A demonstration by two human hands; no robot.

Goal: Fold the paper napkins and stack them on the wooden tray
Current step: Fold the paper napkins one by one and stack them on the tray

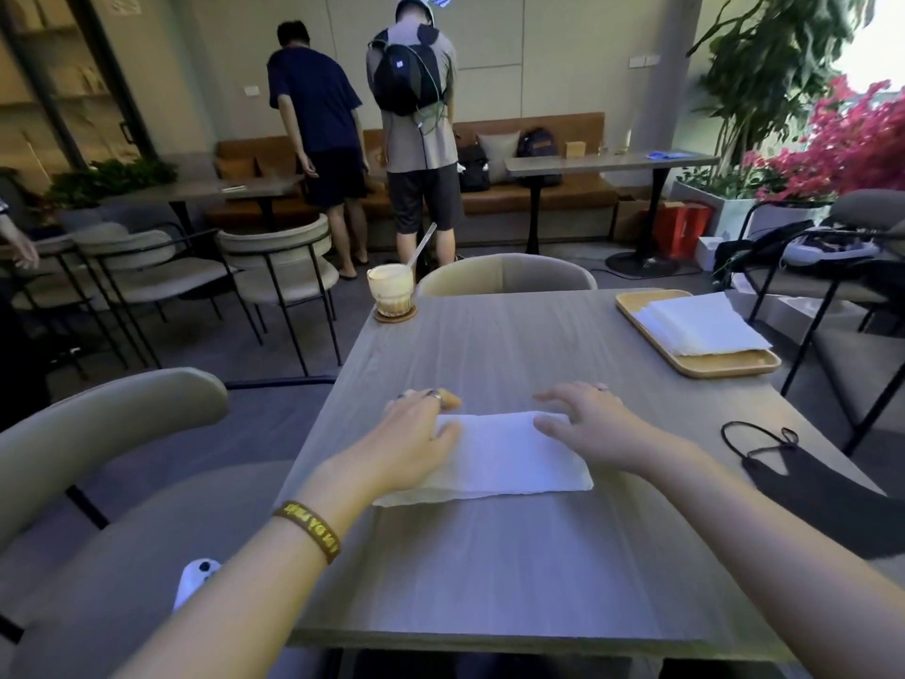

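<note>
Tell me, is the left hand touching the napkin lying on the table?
Touching. The head view shows the left hand lying flat on the left end of the napkin, thumb on the paper.

The left hand (416, 433) hides one end of the napkin (509, 458); wristband (308, 529) lettering is blurred.

Both bare forearms came in from the bottom edge and angled in toward each other, kind of a V. The left hand (416, 431) lay palm down, fingers stretched forward and thumb sticking out to the right. That wrist had a dark wristband (308, 529) with yellow lettering. The right hand (590, 423) was palm down too, fingers spread and loosely straight, thumb pointing left toward the other hand. Both looked flat and relaxed, not curled.
</note>
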